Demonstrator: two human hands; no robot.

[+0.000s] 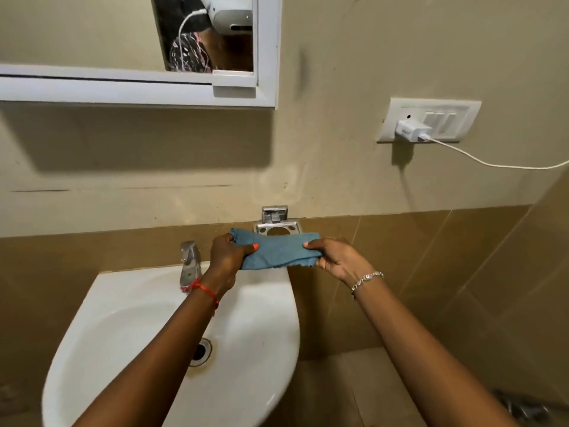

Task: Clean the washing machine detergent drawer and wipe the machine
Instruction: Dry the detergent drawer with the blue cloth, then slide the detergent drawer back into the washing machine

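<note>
Left hand (227, 257) and right hand (336, 261) pinch opposite ends of the blue cloth (278, 250) near the sink (123, 292)

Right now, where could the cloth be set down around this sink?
The basin is bare left of the left arm, below the tap. It is crowded by the wall holder, where the left hand and right hand hold the cloth.

The cloth (278, 252) hides part of the chrome holder (274, 214); the right edge cuts the charger cable (505, 166).

Blue-grey cloth (278, 249), folded, stretched flat, above basin's back rim
</note>
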